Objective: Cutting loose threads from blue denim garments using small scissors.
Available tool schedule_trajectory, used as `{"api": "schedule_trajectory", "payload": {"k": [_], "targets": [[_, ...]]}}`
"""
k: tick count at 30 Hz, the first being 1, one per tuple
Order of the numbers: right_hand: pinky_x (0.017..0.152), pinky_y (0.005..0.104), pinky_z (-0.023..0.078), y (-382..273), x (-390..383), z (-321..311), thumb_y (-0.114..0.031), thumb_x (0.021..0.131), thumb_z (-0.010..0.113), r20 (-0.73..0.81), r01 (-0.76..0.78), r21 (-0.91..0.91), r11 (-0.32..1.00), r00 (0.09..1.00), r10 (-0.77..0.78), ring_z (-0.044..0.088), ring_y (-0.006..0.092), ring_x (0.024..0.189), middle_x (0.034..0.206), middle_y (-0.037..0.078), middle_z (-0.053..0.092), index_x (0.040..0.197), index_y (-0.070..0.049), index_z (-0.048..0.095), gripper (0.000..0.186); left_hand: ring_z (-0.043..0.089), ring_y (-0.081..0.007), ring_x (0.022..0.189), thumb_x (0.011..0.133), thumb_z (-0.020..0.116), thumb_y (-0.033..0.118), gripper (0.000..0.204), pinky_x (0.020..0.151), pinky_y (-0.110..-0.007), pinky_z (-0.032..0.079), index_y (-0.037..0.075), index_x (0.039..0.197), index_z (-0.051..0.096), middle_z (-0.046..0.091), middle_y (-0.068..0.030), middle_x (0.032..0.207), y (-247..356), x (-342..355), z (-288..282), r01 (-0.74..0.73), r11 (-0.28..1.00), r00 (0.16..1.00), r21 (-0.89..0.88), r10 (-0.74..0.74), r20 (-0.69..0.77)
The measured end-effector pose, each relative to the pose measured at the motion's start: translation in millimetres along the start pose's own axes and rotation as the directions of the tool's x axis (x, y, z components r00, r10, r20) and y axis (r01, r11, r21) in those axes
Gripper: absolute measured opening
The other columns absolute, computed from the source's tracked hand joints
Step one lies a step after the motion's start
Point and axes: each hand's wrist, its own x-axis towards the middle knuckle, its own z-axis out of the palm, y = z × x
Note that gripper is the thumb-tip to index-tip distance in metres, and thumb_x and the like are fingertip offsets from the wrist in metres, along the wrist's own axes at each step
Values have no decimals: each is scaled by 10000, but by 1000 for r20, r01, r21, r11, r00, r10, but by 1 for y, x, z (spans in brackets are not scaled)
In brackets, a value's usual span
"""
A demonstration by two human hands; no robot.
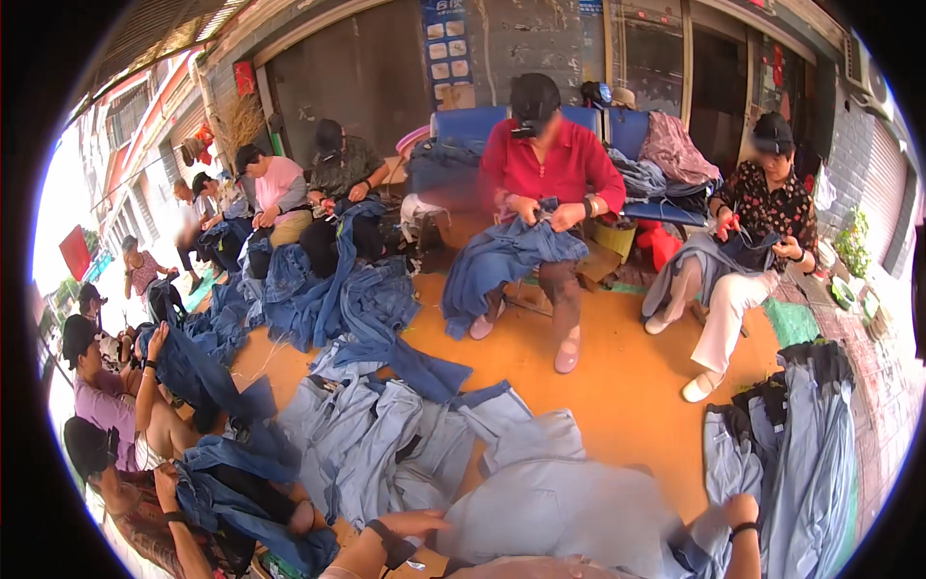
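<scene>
A pair of light-blue jeans (564, 511) lies spread in front of me at the bottom of the view, with a blurred patch over its middle. My left hand (417, 524), a black band at its wrist, is closed on the jeans' left edge; its fingertips are hard to make out. On the other side my right hand (741, 511), also with a dark wristband, is closed on the right part, where darker blue cloth (696, 552) shows. A heap of pale jeans (371, 444) lies just beyond my left hand.
Dark-blue jeans (338, 299) are heaped across the orange floor covering (617, 415). More light jeans (805, 434) are stacked at the right. Several people sit around, working on denim; one in a red shirt (550, 159) faces me, another at the right holds red-handled scissors (730, 228). Blue chairs (468, 123) stand behind.
</scene>
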Motion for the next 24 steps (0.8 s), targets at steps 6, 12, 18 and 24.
{"api": "schedule_trajectory", "payload": {"k": [6,12,18,24], "targets": [[856,403,505,-232,84,-72,-197,789,638,-18,299,599,743,932,-361,641,348,955,1027,185,677,1052,-65,700,300,440,-203,1262,908,558,432,764,1043,-356,351,28,1484,262,374,-100,1466,59,9,-15,-281,890,958,-359,284,-47],[855,395,499,-361,86,-22,-119,756,611,116,295,825,481,745,-657,646,315,994,1057,194,682,1263,-62,583,512,563,-213,1035,908,587,484,555,841,-360,430,78,1279,514,592,-69,1225,101,96,-54,-381,800,917,-464,261,-303],[809,412,508,-420,129,210,-225,744,627,280,110,857,504,721,-634,659,316,882,929,217,691,1044,11,669,384,570,-231,1044,881,668,393,527,855,-363,448,40,1245,521,600,-91,1197,100,141,-90,-475,639,862,-605,200,-466],[846,417,508,-371,130,159,-282,739,626,326,217,646,732,789,-521,650,373,954,998,213,689,990,-46,711,355,562,-250,1128,843,719,273,607,952,-350,450,-47,1300,478,569,-150,1261,102,150,-122,-635,738,721,-228,461,-517]]}}
